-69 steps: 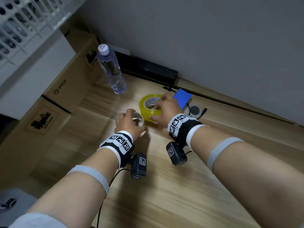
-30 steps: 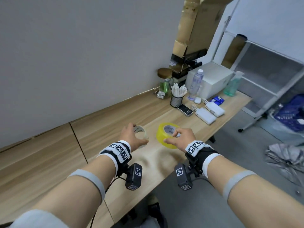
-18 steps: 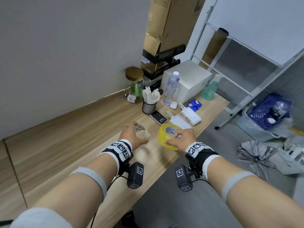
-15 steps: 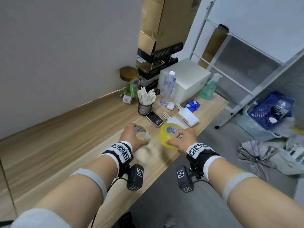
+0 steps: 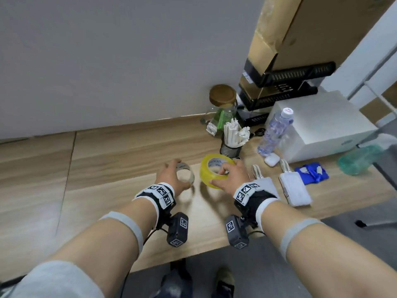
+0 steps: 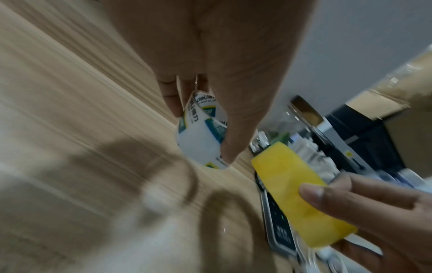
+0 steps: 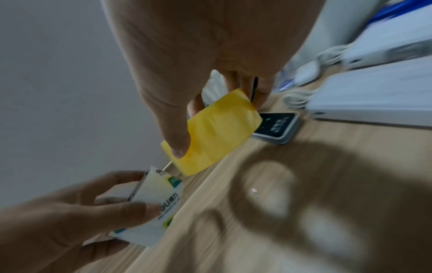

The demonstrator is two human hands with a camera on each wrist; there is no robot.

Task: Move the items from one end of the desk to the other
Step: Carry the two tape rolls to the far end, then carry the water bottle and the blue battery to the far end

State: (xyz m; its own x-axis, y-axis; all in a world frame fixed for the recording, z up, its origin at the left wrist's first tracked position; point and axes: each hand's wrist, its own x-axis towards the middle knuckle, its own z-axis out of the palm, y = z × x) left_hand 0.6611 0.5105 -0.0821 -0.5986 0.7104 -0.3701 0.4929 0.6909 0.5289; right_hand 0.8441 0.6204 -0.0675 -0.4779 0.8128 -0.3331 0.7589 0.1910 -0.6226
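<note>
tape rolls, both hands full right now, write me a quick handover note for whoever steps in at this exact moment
Left hand: grips the clear tape roll, held above the desk.
Right hand: grips the yellow tape roll, also off the desk.
Done: both rolls are over the cluttered end, near the pen cup and the small dark device.
Left: set both rolls down on bare desk there and let go. Other items to fetch: cannot tell from these views.

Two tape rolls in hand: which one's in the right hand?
The yellow tape roll, the larger one, is in the right hand; the left hand holds the smaller white-cored clear tape roll.
</note>
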